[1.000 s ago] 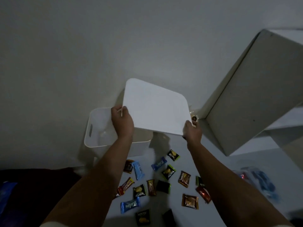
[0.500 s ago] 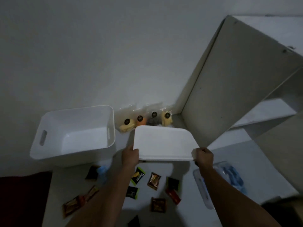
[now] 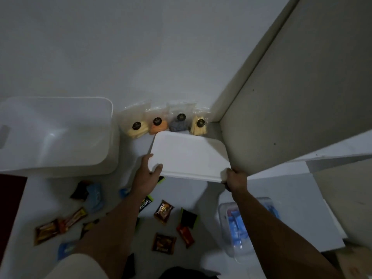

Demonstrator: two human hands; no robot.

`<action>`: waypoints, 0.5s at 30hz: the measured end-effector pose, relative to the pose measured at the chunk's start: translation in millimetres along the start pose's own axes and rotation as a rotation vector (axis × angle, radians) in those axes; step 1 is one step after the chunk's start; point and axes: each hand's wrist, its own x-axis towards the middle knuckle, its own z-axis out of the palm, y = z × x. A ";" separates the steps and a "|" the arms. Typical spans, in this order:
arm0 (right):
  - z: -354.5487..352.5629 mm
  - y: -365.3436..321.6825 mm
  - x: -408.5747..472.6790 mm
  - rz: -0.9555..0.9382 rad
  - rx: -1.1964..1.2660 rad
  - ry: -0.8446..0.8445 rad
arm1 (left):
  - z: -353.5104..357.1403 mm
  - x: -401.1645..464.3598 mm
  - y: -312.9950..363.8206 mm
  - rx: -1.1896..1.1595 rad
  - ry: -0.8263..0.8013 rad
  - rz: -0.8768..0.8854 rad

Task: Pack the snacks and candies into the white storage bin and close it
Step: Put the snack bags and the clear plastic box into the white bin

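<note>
The white storage bin (image 3: 60, 137) stands open and empty at the left by the wall. Both hands hold its flat white lid (image 3: 189, 156) to the right of the bin, low over the white surface. My left hand (image 3: 146, 174) grips the lid's near left corner, and my right hand (image 3: 234, 178) grips the near right corner. Several wrapped candies (image 3: 163, 213) lie scattered below the lid and under my arms. Several clear bags of snacks (image 3: 159, 123) lean against the wall just behind the lid.
A grey shelf panel (image 3: 291, 97) rises at the right, close to the lid's right edge. A clear plastic container with blue packets (image 3: 237, 224) lies under my right forearm. A dark red surface (image 3: 10, 198) borders the far left.
The lid has come off the bin, moved right and gone down toward the surface in front of the snack bags. The view has shifted, so the bin now sits farther left.
</note>
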 end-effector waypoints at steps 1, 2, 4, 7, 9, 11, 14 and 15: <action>1.4 0.6 3.3 -0.002 -0.007 0.004 | 3.5 0.9 -1.3 -0.026 -0.002 -0.025; 2.9 2.6 7.6 0.000 -0.015 0.010 | 7.4 2.2 -1.3 -0.057 -0.002 -0.050; 4.9 6.1 13.6 0.005 -0.043 0.011 | 13.8 3.6 0.2 -0.092 -0.001 -0.090; 7.0 13.9 18.0 0.024 -0.060 0.008 | 15.9 4.3 -2.9 -0.072 -0.007 -0.099; 8.8 18.7 20.2 0.048 -0.055 0.002 | 13.6 3.8 -7.0 -0.035 -0.009 -0.101; 11.8 22.5 23.2 0.066 -0.044 -0.022 | 11.6 0.9 -12.2 -0.031 -0.018 -0.134; 16.3 18.0 17.9 0.101 -0.001 -0.073 | 9.9 -5.5 -21.9 -0.084 -0.047 -0.169; 18.4 18.6 18.5 0.109 0.021 -0.087 | 10.4 -8.2 -24.3 -0.093 -0.064 -0.166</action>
